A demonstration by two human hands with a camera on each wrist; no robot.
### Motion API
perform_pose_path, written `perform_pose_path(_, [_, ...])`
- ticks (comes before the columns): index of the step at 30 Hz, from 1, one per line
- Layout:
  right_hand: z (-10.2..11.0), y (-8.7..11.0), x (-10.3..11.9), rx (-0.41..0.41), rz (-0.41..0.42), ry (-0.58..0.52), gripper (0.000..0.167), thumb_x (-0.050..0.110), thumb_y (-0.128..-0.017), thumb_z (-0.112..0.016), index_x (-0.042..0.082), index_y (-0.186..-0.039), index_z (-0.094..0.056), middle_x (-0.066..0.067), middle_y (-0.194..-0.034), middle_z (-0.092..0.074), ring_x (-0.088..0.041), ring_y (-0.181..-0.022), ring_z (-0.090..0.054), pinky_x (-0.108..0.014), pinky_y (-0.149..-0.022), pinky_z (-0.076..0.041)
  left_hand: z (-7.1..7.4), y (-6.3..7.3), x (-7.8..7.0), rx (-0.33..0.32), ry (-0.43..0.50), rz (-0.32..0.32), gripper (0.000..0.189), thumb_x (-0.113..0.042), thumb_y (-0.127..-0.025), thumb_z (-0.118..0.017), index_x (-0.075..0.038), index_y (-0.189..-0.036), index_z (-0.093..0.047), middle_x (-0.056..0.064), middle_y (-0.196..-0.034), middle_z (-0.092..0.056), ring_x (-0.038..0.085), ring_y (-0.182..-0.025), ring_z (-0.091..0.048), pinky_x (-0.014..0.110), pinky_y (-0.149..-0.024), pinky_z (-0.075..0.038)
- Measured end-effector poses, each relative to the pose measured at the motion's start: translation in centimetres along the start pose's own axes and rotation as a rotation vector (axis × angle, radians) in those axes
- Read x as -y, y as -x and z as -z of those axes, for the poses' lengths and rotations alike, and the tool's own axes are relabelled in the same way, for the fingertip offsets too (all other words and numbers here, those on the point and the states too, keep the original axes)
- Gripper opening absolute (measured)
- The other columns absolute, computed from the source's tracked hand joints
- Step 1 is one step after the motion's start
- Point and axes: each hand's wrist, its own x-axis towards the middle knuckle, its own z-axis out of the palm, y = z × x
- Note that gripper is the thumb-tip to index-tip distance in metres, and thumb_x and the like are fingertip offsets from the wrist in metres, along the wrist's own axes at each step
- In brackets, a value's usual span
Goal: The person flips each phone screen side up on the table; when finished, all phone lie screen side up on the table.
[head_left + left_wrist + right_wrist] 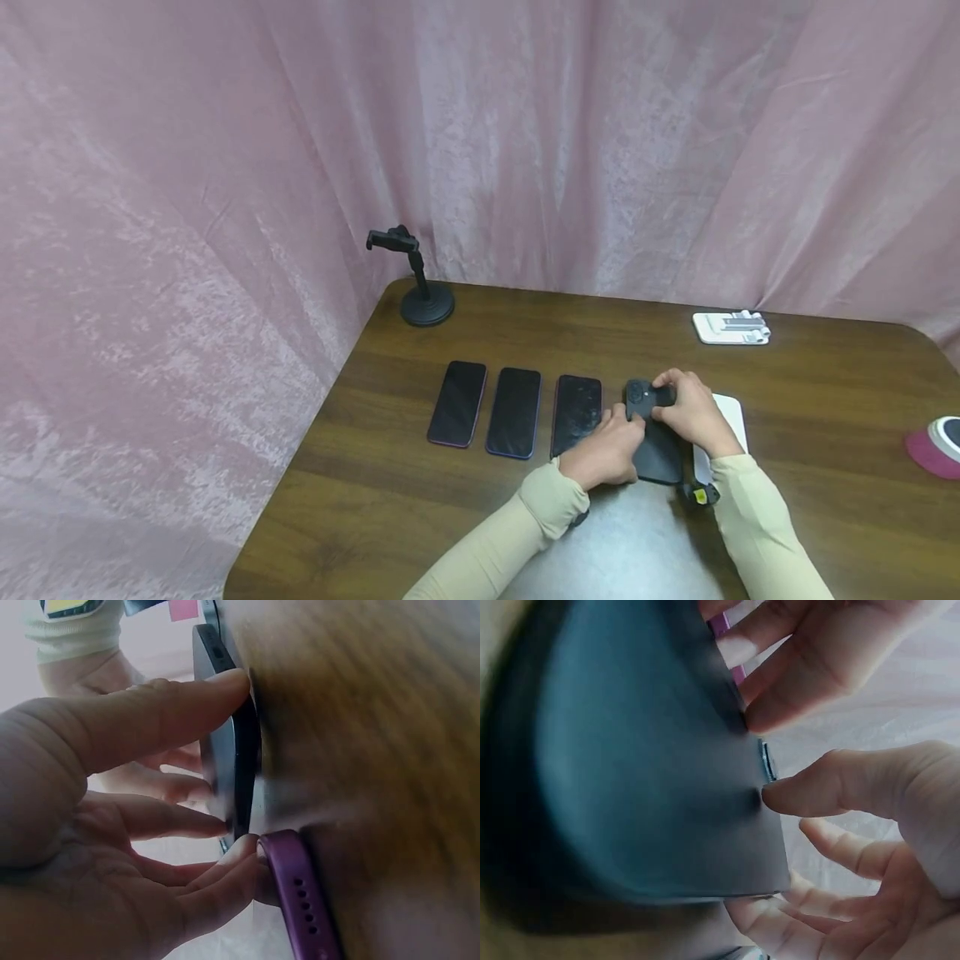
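A dark smartphone (pixel 658 457) lies back up on the wooden table, its camera block toward the far edge. My left hand (pixel 607 450) holds it along the left side, thumb near the lower end and fingers farther up. In the left wrist view, the left thumb (pixel 217 690) presses on the phone's edge. My right hand (pixel 692 412) grips the upper right part; in the right wrist view its thumb (pixel 802 791) lies on the back and fingers reach round the edge. Beside my left fingers is a purple-edged phone (pixel 300 900).
Two more phones, a purple-edged one (pixel 457 404) and a blue-edged one (pixel 513 413), lie screen up to the left. A white flat item (pixel 731 414) is partly under my right wrist. Farther back are a black phone stand (pixel 427 306) and a white folded stand (pixel 729 328); a pink-and-white object (pixel 933 450) is far right.
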Motion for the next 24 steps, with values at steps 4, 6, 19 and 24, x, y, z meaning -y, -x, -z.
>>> perform_pose_path(4, [-0.1, 0.5, 0.0, 0.01, 0.023, -0.013, 0.038, -0.001, -0.077, -0.074, -0.011, -0.112, -0.062, -0.039, -0.121, -0.054, -0.051, -0.104, -0.055, -0.062, -0.084, -0.045, 0.0, 0.0, 0.1, 0.003, -0.004, -0.003, 0.057, -0.022, -0.077, -0.088, -0.014, -0.128, -0.063, 0.008, -0.125, -0.049, 0.015, -0.105, -0.048, 0.02, -0.083, -0.045])
perform_pose_path(6, [0.0, 0.7, 0.1, 0.027, 0.028, -0.02, 0.039, -0.001, -0.077, -0.074, -0.011, -0.113, -0.062, -0.039, -0.123, -0.054, -0.05, -0.106, -0.055, -0.062, -0.085, -0.045, 0.1, 0.0, 0.1, 0.016, -0.01, -0.003, 0.056, -0.023, -0.079, -0.087, -0.015, -0.129, -0.063, 0.008, -0.128, -0.048, 0.015, -0.107, -0.048, 0.021, -0.084, -0.046])
perform_pose_path(19, [1.6, 1.6, 0.9, 0.091, -0.031, -0.145, 0.04, 0.003, -0.089, -0.065, -0.006, -0.127, -0.059, -0.001, -0.064, -0.047, -0.019, -0.058, -0.046, -0.033, -0.053, -0.038, 0.4, -0.1, 0.1, 0.054, 0.033, -0.021, 0.063, -0.023, -0.083, -0.085, -0.018, -0.138, -0.056, 0.012, -0.148, -0.041, 0.019, -0.122, -0.048, 0.024, -0.086, -0.049])
perform_pose_path(24, [1.9, 1.9, 1.8, 0.125, -0.042, -0.157, 0.042, 0.001, -0.091, -0.063, -0.007, -0.132, -0.054, -0.01, -0.071, -0.062, -0.021, -0.06, -0.054, -0.034, -0.054, -0.041, 0.5, 0.1, 0.7, 0.048, 0.106, -0.05, 0.071, -0.038, -0.083, -0.084, -0.015, -0.142, -0.053, 0.01, -0.133, -0.05, 0.016, -0.109, -0.051, 0.024, -0.085, -0.047])
